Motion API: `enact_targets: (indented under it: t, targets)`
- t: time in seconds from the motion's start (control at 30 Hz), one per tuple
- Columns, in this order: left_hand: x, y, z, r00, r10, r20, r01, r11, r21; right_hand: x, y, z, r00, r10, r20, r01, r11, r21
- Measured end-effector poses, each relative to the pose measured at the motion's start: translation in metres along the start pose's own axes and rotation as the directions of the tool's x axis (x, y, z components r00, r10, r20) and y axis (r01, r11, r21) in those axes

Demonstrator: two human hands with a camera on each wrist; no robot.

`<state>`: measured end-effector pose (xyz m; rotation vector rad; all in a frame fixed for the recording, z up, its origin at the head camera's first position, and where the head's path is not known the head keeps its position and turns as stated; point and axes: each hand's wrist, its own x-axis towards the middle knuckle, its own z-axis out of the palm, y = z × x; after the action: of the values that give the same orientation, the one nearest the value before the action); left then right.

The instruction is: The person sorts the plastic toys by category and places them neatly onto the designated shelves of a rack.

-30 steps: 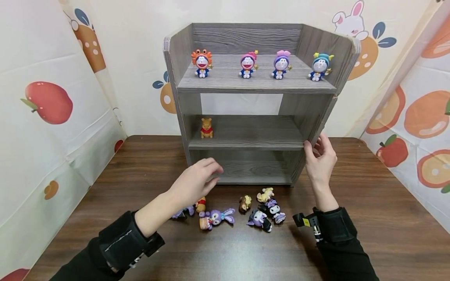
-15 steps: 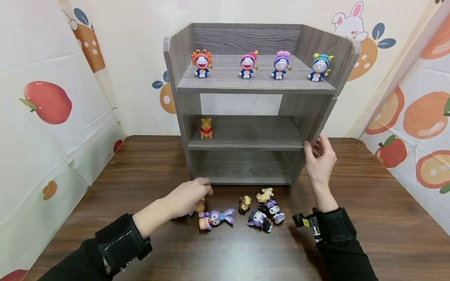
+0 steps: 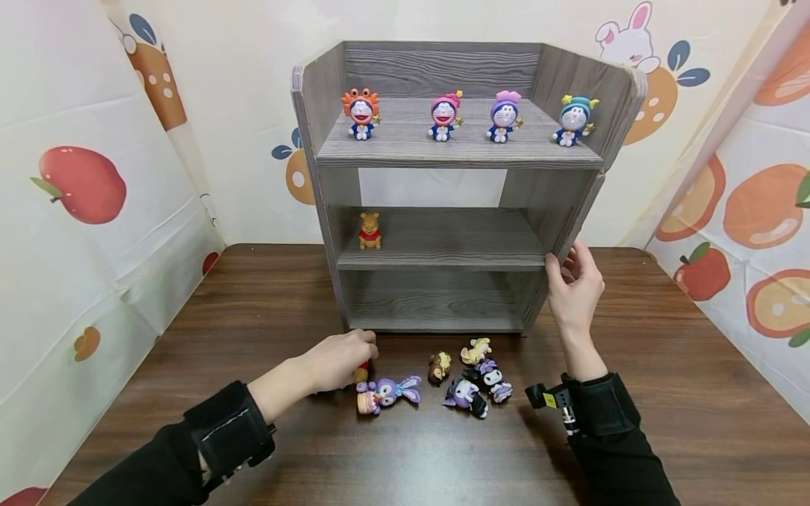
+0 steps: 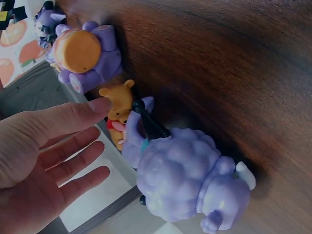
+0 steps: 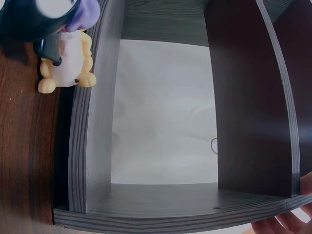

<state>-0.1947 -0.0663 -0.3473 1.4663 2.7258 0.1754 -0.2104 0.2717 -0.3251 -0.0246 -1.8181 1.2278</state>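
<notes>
My left hand (image 3: 338,362) is low over the figurines on the table, fingers extended. In the left wrist view its thumb overlaps the head of a Winnie the Pooh figurine (image 4: 118,101); contact is unclear and the index finger is hidden. Right beside that figurine lies a purple, bumpy-backed figurine (image 4: 178,163). A purple long-eared figurine (image 3: 389,391) lies closer to me. At the right, my right hand (image 3: 576,289) grips the side panel of the grey wooden shelf (image 3: 455,242), thumb at the front edge. Another Pooh figurine (image 3: 370,232) sits at the middle level's left.
Four-legged detail aside, several blue figurines in hats, including a crab-hatted one (image 3: 361,116), stand along the top level. Right of centre on the brown table (image 3: 443,464) lie a brown figurine (image 3: 439,368), a yellow one (image 3: 476,351) and several purple-black ones (image 3: 467,397).
My left hand has come down and left from before the shelf to the figurines on the table, then shifted slightly lower. My right hand keeps its hold on the shelf.
</notes>
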Motion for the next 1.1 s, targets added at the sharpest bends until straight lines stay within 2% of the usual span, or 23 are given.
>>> enact_targets:
  t: [0.27, 0.63, 0.83, 1.1]
  targets:
    - [0.001, -0.002, 0.007, 0.999, 0.001, 0.047, -0.002, 1.0, 0.02, -0.002, -0.016, -0.001, 1.0, -0.003, 0.008, 0.003, 1.0, 0.001]
    - [0.006, -0.003, 0.016, 0.998, 0.018, 0.06, -0.021, 0.998, 0.058, 0.0, 0.0, 0.0, 1.0, -0.004, 0.002, 0.004, 1.0, -0.007]
    - [0.006, -0.005, 0.016, 0.998, 0.043, 0.056, -0.045, 0.998, 0.034, 0.0, -0.003, 0.0, 1.0, 0.002, 0.008, -0.002, 1.0, -0.013]
    - [0.009, -0.013, 0.014, 0.999, 0.025, 0.047, -0.023, 0.999, -0.035, -0.001, -0.007, -0.001, 1.0, 0.007, 0.007, -0.007, 1.0, -0.014]
